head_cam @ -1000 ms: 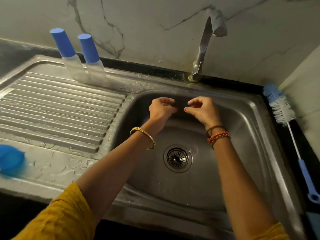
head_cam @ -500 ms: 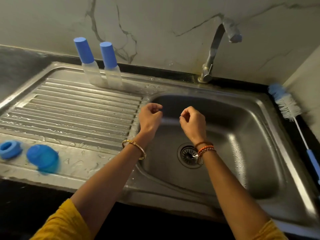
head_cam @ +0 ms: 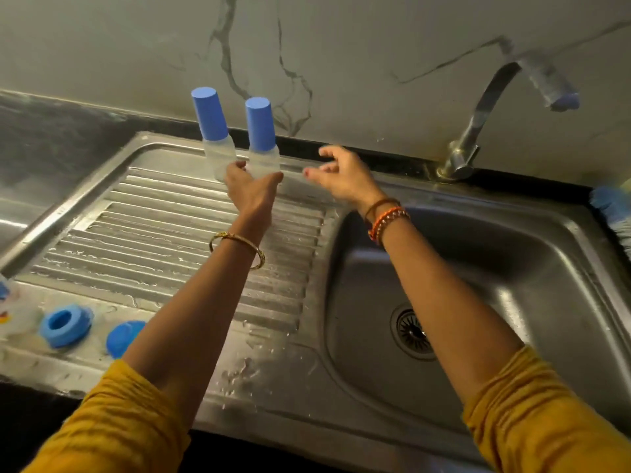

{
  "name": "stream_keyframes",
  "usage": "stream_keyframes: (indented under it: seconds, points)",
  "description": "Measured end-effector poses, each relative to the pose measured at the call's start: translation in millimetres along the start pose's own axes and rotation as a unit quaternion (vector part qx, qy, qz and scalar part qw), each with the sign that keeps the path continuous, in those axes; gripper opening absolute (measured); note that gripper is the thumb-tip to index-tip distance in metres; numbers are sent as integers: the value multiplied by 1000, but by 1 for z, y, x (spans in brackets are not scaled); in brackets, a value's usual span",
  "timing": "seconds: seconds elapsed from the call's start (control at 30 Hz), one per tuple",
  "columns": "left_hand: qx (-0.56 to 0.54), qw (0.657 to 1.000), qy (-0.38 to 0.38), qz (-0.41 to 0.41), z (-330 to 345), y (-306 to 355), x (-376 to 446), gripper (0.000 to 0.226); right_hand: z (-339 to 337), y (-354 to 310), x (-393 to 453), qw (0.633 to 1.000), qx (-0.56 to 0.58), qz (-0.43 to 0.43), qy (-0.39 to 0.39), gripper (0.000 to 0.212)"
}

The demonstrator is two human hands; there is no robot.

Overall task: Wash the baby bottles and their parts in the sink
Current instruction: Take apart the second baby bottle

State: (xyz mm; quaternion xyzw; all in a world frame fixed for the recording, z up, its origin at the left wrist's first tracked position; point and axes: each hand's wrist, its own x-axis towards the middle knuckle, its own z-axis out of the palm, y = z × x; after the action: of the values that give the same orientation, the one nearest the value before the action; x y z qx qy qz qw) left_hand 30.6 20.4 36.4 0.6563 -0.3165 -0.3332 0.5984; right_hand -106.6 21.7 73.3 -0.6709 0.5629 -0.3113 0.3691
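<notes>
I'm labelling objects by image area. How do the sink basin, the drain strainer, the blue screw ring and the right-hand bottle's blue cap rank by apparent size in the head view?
1. sink basin
2. blue cap
3. drain strainer and blue screw ring: alike, so unranked.

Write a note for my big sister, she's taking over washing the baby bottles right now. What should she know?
Left hand: fingers round the base of the right-hand capped bottle, seemingly gripping it.
Right hand: open beside that bottle, holding nothing.
The other capped bottle stands just left of it, at the back of the drainboard.
A blue ring and blue cap lie on the wet front edge.
The sink basin holds nothing, and no water shows at the tap.
Done: can't tell.
Left: probably uncap and wash both bottles.
</notes>
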Motion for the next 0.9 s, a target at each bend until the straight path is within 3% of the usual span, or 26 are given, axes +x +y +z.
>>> stream_keyframes:
  seconds: [0.27, 0.43, 0.57, 0.8, 0.9]
  points:
    - [124, 990, -7, 67, 18, -12, 52, 80, 40, -58, 87, 992, -67, -86, 61, 74]
    - [142, 983, 20, 111, 25, -23, 61, 74, 55, -50, 106, 984, -77, -132, 97, 51]
    - [159, 977, 15, 145, 27, -20, 55, 62, 43, -43, 97, 980, -85, -138, 113, 46]
    - [270, 922, -43, 275, 31, 4, 6, 74, -24, -24, 29, 974, 128, -66, 176, 44]
    - [335, 884, -65, 320, 42, 12, -30, 68, -62, 2, -9, 963, 206, -31, 172, 37]
